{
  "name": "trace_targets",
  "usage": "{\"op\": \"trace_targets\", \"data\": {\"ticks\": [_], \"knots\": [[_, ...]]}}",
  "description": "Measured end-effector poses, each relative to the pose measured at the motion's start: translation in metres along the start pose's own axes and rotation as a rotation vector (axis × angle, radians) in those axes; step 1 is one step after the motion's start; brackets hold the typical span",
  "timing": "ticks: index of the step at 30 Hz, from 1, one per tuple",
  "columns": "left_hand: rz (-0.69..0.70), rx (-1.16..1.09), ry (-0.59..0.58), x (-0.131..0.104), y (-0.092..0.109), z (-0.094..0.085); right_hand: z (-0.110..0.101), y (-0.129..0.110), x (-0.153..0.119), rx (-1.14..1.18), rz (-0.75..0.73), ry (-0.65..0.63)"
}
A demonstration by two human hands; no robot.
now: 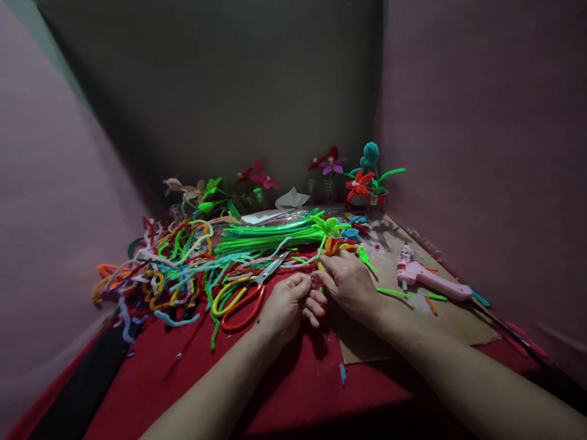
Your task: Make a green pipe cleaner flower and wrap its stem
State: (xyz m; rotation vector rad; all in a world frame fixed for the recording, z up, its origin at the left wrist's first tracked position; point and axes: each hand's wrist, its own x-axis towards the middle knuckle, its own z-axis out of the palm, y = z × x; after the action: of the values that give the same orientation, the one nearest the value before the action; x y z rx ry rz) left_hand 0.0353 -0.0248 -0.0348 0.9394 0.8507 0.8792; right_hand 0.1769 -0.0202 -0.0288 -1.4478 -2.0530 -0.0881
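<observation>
Green fuzzy flower stands slightly tilted above the person's hands. Left hand pinches its thin stem; right hand seems to pinch it too, though dimness blurs the fingertips. Scissors lie open beside the left hand.

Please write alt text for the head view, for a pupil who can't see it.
A person's left hand and right hand hold a green fuzzy flower by its stem above a red cloth. Scissors and tangled coloured pipe cleaners lie to the left, a pink glue gun on cardboard to the right, with more fuzzy flowers behind.
</observation>
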Motion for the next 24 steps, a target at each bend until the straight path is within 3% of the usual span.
{"op": "trace_targets", "data": {"ticks": [5, 8, 10, 14, 24], "knots": [[0.081, 0.382, 0.059, 0.003, -0.008, -0.003, 0.007, 0.000, -0.003, -0.159, -0.040, -0.028], [0.259, 0.855, 0.120, 0.004, -0.010, -0.007, 0.010, 0.001, -0.004, -0.175, -0.058, -0.066], [0.370, 1.057, 0.178, 0.003, -0.007, -0.010, 0.011, 0.002, -0.004, -0.182, -0.055, -0.090], [0.437, 1.199, 0.230, 0.000, -0.001, -0.015, 0.012, 0.001, -0.004, -0.162, -0.030, -0.118], [0.424, 1.392, 0.231, 0.006, -0.003, -0.024, 0.009, -0.004, -0.008, -0.115, -0.013, -0.136]]}}
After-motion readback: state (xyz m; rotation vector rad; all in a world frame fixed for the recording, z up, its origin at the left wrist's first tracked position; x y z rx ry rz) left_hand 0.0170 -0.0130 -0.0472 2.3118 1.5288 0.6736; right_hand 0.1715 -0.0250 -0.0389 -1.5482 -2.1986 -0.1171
